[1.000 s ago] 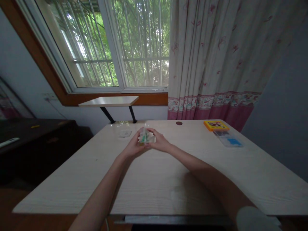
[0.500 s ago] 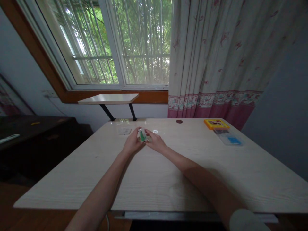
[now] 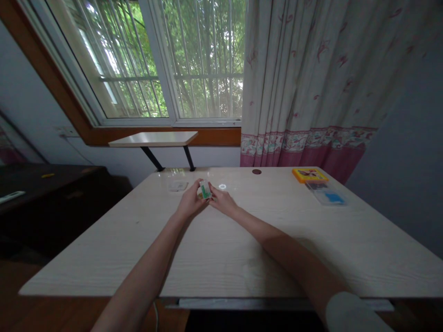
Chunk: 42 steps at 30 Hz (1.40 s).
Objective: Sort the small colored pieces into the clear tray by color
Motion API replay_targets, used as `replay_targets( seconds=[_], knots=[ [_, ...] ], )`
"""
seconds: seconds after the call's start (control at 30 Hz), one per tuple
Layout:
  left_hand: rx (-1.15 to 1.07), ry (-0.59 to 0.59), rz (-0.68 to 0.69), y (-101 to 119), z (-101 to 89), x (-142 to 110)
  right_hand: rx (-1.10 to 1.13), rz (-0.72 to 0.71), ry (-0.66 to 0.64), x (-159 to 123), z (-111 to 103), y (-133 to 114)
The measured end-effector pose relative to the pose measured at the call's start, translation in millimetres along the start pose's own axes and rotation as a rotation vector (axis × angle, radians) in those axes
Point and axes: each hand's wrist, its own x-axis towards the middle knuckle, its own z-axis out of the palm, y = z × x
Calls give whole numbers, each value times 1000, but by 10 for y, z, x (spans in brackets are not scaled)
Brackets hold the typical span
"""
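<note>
Both hands meet over the far middle of the table around a small clear box with green inside (image 3: 205, 189). My left hand (image 3: 190, 201) is closed on its left side, and my right hand (image 3: 223, 201) grips its right side with the fingertips. The box is tilted, its face turned toward me. What the green part is I cannot make out. Just left of my left hand lies a clear plastic lid or tray (image 3: 178, 186). A small white ring-like spot (image 3: 222, 186) shows on the tabletop behind my right hand.
The pale wooden table (image 3: 214, 258) carries a yellow-orange case (image 3: 309, 175) at the far right, beside a transparent box (image 3: 326, 193) with a blue piece in it. A raised shelf (image 3: 155, 139) on black legs stands at the back left. A dark cabinet (image 3: 48, 184) is farther left.
The box's face has turned slightly, showing more white beside the green. Both hands keep hold of it. The whole view has shifted a little.
</note>
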Motion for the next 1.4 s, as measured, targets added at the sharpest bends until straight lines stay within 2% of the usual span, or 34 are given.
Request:
replay_targets(
  seconds=[0.23,0.4,0.5,0.63,0.8,1.0,1.23,1.4],
  knots=[
    [11,23,61,-31,-4,-3,-82,-8,19,-13,-4,-9],
    [0,4,69,-78,7,5,-63,-31,5,-13,-29,3],
    [12,3,66,-123,23,14,-50,17,7,-13,-35,-8],
    [30,12,145,-204,33,34,-36,100,41,-10,-37,-21],
    [45,-10,169,-280,17,27,-79,136,59,-18,-51,-31],
    [50,-56,118,-234,-48,-17,-102,191,112,-29,-70,-17],
    [106,-58,123,-163,-111,-35,20,262,192,-12,-112,25],
    [103,-24,126,-129,-106,-54,75,259,237,0,-84,71]
  ],
)
